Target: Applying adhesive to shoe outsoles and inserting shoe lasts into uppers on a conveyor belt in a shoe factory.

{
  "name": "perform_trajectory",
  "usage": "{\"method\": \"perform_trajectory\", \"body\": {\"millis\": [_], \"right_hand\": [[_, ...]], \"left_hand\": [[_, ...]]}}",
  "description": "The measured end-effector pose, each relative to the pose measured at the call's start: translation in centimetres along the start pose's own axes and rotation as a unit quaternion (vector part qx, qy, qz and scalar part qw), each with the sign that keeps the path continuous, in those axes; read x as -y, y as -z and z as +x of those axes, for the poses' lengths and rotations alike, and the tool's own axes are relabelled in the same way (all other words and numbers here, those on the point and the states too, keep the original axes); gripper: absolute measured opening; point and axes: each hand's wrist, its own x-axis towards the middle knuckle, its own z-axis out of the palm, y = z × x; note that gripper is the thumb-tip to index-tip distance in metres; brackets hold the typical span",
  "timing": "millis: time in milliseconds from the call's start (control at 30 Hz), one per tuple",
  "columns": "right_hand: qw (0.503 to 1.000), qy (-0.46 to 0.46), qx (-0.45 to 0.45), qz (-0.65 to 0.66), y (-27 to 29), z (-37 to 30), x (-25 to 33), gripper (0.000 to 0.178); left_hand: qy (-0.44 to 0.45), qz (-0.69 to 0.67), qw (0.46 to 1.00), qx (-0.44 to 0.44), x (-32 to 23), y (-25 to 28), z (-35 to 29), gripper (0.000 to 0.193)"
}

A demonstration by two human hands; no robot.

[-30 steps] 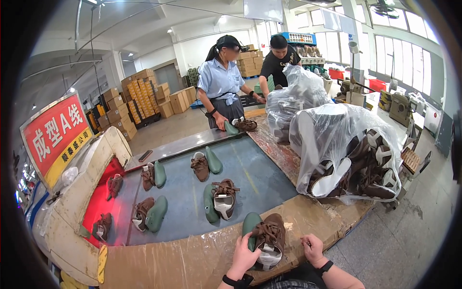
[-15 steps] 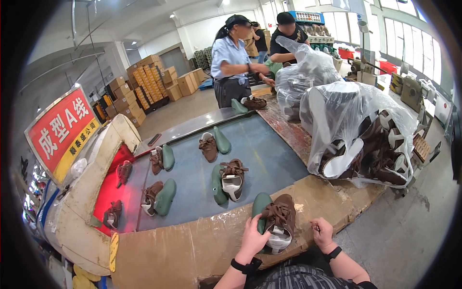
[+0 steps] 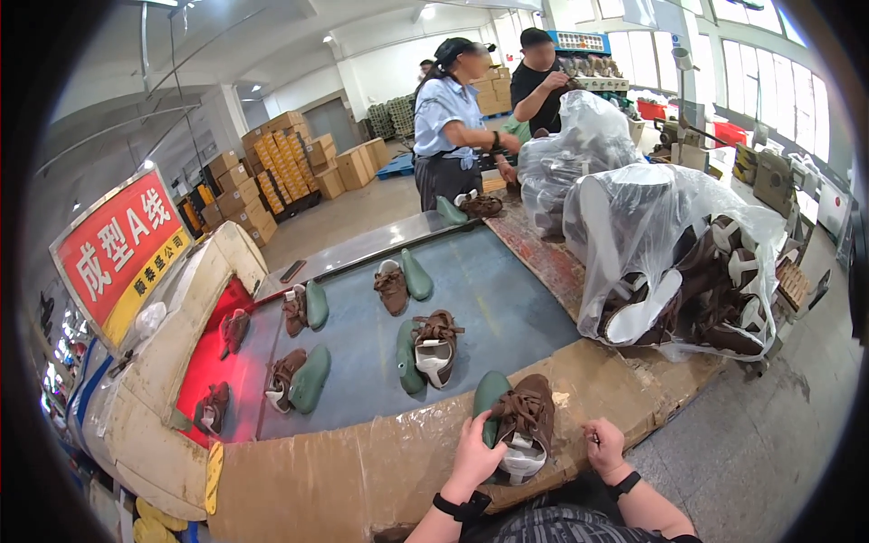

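My left hand is closed around the heel end of a green shoe last, its thumb against the shoe beside it. That brown lace-up shoe, with a pale lining and heel, rests on the cardboard-covered edge in front of me. My right hand is just right of the shoe, apart from it, with the fingers curled together. Whatever those fingers may hold is too small to make out. Ahead, another brown shoe lies beside a green last on the grey-blue belt.
More shoes and lasts lie on the belt, toward a red-lit opening at left. Clear plastic bags of shoes crowd the right side. Two co-workers stand at the far end. A phone lies on the metal edge.
My hands and the near shoe have hardly moved; the view has shifted slightly. At the far end, the co-worker in black has straightened and raised both hands around something brown.
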Motion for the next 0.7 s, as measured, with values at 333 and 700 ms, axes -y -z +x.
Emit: {"method": "perform_trajectory", "body": {"millis": [333,700], "right_hand": [[1.0,0.01,-0.004,0.006,0.1,0.02,0.2,0.014],[1.0,0.015,0.004,-0.01,0.06,0.05,-0.14,0.006]], "left_hand": [[0.001,0.012,1.0,-0.003,-0.28,0.12,-0.02,0.065],[-0.022,0.017,0.999,-0.02,0.26,-0.28,0.02,0.063]]}}
